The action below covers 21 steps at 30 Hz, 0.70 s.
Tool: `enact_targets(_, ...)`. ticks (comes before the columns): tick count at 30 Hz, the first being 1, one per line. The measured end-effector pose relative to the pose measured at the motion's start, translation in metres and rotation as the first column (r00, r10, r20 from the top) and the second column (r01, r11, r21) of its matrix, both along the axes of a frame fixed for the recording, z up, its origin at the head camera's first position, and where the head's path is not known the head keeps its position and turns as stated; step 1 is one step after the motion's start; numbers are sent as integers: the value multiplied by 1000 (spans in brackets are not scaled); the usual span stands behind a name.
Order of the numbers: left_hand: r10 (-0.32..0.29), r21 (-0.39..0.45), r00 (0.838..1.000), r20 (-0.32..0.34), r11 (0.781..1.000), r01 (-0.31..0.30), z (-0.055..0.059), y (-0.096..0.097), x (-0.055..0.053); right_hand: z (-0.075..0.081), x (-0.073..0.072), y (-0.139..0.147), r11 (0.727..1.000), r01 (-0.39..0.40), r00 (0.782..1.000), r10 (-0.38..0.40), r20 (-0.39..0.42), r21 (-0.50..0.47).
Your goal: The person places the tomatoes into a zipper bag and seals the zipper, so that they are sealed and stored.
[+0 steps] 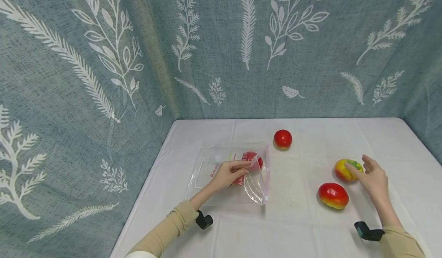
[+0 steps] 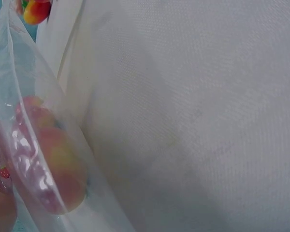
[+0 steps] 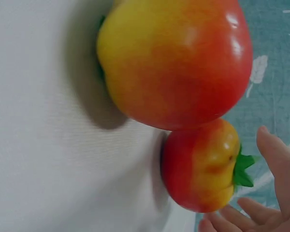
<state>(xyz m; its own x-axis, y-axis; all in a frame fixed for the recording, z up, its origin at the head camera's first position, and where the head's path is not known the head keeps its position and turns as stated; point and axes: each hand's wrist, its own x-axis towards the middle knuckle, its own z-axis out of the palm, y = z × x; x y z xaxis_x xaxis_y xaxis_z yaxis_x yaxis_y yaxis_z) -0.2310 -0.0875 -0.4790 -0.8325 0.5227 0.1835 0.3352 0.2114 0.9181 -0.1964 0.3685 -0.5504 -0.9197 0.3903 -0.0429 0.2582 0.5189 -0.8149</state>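
Note:
My left hand (image 1: 229, 173) pinches the edge of a clear zip bag (image 1: 203, 183) that lies on the table, lifting a flap of its film. Inside the bag is red fruit (image 1: 249, 156), blurred by plastic in the left wrist view. On the right, my right hand (image 1: 374, 179) is spread beside a red-and-yellow tomato (image 3: 198, 166) with a green leafy top, thumb and fingers on either side of it. Whether it touches the tomato, I cannot tell. Nearer to me lies a second red-and-yellow tomato (image 1: 333, 195), large in the right wrist view.
Another red tomato (image 1: 282, 139) sits beyond the bag, toward the back. A white cloth covers the table (image 1: 297, 235). Blue-green curtains with white leaf patterns (image 1: 221, 50) hang behind the table and along its left side.

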Motion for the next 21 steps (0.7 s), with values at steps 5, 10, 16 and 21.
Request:
enact_targets(5,-3,-2,1000,1,1000,3,0,0,0,1,3,-5,1000,-6,1000,6,12,-6)
enact_targets(10,-6,2,1000,12,1000,6,1,0,1,3,7,-10,1000,-26,999,26,33,-15)
enact_targets(16,-9,3,1000,15,1000,9,0,0,0,35,21,-30,999,-45,995,45,92,-8)
enact_targets(21,-9,5,1000,7,1000,9,1,0,0,61,33,-47,999,-47,992,50,112,-24)
